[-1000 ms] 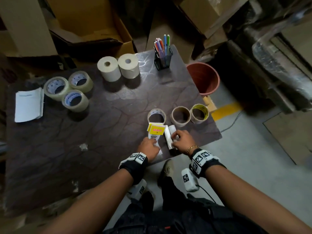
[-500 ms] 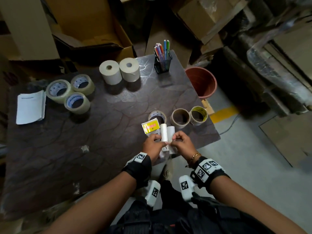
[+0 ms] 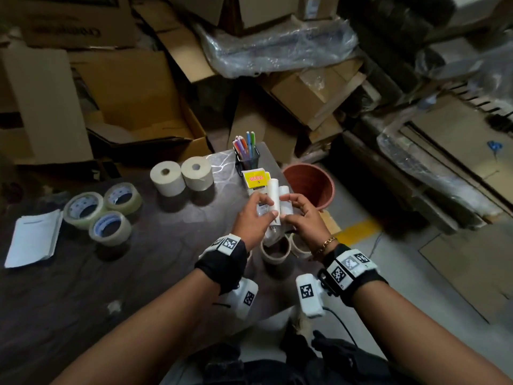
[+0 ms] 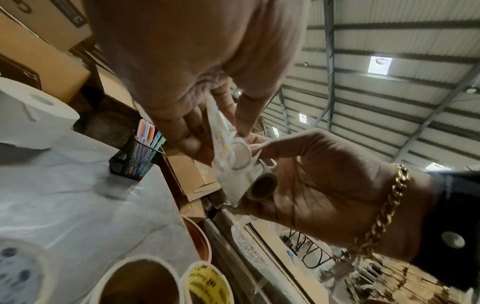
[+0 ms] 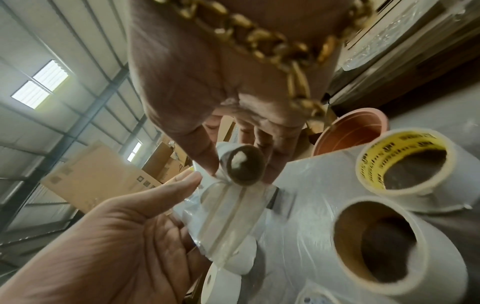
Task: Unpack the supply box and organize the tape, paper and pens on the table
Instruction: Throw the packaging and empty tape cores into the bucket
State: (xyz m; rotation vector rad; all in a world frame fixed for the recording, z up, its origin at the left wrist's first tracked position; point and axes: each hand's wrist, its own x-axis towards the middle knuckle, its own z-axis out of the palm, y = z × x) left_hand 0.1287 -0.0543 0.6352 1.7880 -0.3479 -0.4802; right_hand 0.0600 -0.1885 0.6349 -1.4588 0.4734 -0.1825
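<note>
Head view: at frame centre the left hand [image 3: 254, 218] and right hand [image 3: 301, 218] both pinch a clear-wrapped pack of small white rolls [image 3: 273, 195] with a yellow label, raised above the dark, veined bench [image 3: 83, 287]. Glossy tape rolls [image 3: 97, 215] sit centre left; stacked cardboard fills the upper frame.

Left wrist view: the pack's [image 4: 241, 156] round cardboard-cored ends show at centre; corrugated metal roof at upper right.

Right wrist view: wide paper-cored tape rolls [image 5: 384, 242] stand at lower right.

Yellow-and-red label on the white packet [image 3: 256, 180], terracotta bucket [image 3: 312, 187], multicoloured pens [image 3: 245, 144], dark veined table [image 3: 83, 287]
</note>
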